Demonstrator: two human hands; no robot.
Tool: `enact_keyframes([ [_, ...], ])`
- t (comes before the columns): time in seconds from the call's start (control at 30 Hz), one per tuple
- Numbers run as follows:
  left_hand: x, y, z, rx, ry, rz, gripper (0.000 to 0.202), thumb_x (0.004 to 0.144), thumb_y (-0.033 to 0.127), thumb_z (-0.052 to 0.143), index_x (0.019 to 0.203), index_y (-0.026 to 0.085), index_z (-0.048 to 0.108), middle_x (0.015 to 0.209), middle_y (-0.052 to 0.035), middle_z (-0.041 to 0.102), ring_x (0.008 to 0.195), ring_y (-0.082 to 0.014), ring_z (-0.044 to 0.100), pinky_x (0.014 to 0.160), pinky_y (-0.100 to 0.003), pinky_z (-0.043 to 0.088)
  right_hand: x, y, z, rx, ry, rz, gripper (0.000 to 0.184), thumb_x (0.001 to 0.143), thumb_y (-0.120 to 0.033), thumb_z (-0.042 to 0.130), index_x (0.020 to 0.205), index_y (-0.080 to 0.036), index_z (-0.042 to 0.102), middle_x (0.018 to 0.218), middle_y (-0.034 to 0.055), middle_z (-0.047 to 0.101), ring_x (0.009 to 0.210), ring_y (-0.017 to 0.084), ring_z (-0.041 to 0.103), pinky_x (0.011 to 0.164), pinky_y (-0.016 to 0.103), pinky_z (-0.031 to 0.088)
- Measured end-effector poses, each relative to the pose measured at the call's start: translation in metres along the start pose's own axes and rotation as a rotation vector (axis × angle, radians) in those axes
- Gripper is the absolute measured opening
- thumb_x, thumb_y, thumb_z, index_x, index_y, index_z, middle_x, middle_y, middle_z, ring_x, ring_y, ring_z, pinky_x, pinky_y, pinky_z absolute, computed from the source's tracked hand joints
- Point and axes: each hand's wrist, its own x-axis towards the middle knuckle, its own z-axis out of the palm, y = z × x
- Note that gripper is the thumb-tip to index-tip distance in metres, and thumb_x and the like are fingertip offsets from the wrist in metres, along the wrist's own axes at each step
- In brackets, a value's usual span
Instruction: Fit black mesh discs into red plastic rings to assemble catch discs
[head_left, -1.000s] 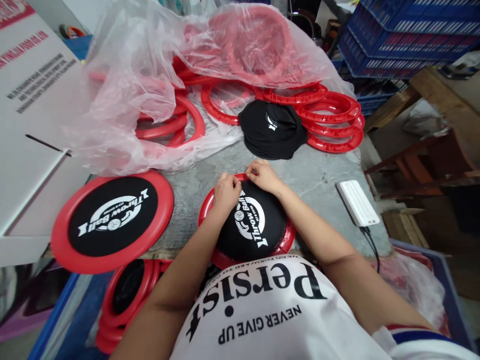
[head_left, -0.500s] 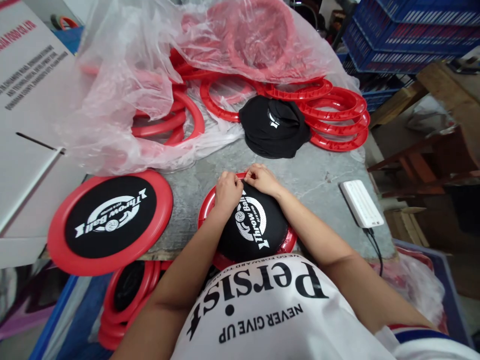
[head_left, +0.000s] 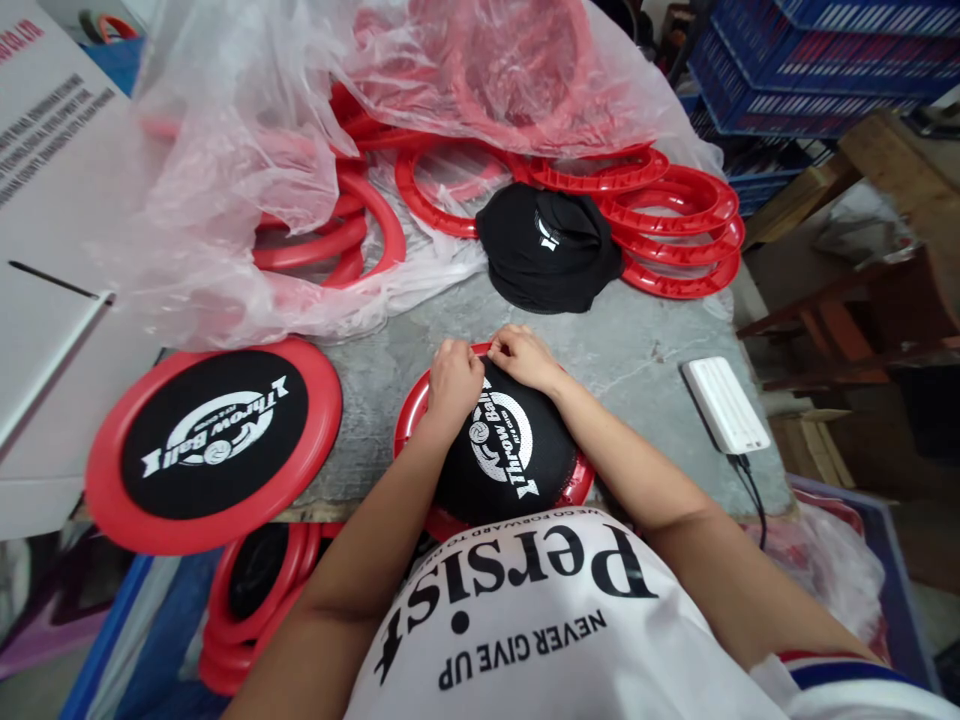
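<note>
A black fabric disc cover printed "Throw Ball" lies over a red plastic ring at the table edge, against my shirt. At its far edge my left hand is closed, fingers pinching the cover's border by the rim. My right hand pinches the same border just beside it, thumb and fingertips together. The exact bit of cloth between the fingers is hidden. To the left rests another red ring disc with a black printed centre, overhanging the edge.
A pile of black fabric covers sits ahead, beside stacked red rings. Behind is a plastic bag of rings. A white power bank with a cable lies right. Below left, a bin holds discs; a carton stands left.
Both hands stay at the far edge of the cover, almost unmoved. The view has shifted slightly; the disc and ring keep their places.
</note>
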Motion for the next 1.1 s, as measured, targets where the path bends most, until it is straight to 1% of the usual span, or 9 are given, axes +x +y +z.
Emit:
enact_keyframes([
  [0.23,-0.0004,-0.0012,-0.0009,-0.049,0.005,-0.020,0.013,0.092,0.016,0.051,0.087,0.020,0.062,0.105,-0.0119,0.065,0.102,-0.0264,0.064,0.093,-0.038,0.050,-0.0004,0.0038,0.0014,0.042,0.001,-0.017,0.016,0.094,-0.024,0.056,0.080,-0.021,0.062,0.105,0.0051,0.070,0.099,0.021,0.057,0.098,0.036,0.039],
  [0.4,-0.0002,0.0003,-0.0023,-0.057,-0.012,-0.031,0.012,0.092,0.016,0.052,0.086,0.019,0.062,0.105,-0.0123,0.065,0.102,-0.0267,0.065,0.093,-0.038,0.050,-0.0002,0.0044,0.0036,0.030,0.017,-0.016,0.017,0.094,-0.024,0.055,0.079,-0.021,0.062,0.105,0.0055,0.070,0.099,0.021,0.057,0.097,0.036,0.040],
  [0.7,-0.0005,-0.0008,-0.0002,-0.064,0.012,-0.028,0.012,0.092,0.016,0.052,0.085,0.021,0.061,0.106,-0.0122,0.066,0.105,-0.0284,0.065,0.094,-0.040,0.050,-0.0029,-0.0009,-0.0014,0.016,0.006,-0.027,0.011,0.091,-0.026,0.059,0.086,-0.021,0.068,0.105,0.0057,0.070,0.101,0.023,0.057,0.096,0.037,0.041],
  [0.9,-0.0001,-0.0029,0.0019,-0.067,0.027,-0.007,0.012,0.092,0.017,0.052,0.085,0.021,0.061,0.104,-0.0121,0.066,0.103,-0.0283,0.064,0.094,-0.040,0.050,-0.0013,-0.0003,-0.0003,0.014,0.003,-0.008,0.014,0.092,-0.031,0.063,0.083,-0.021,0.067,0.107,0.0055,0.070,0.101,0.023,0.056,0.094,0.037,0.041],
  [1.1,-0.0006,-0.0024,-0.0002,-0.089,0.012,0.011,0.011,0.089,0.015,0.055,0.083,0.021,0.062,0.101,-0.0097,0.066,0.102,-0.0257,0.064,0.094,-0.037,0.050,-0.0012,0.0012,0.0002,0.022,-0.001,-0.005,0.014,0.093,-0.029,0.061,0.082,-0.021,0.067,0.108,0.0052,0.070,0.103,0.023,0.056,0.096,0.036,0.041],
])
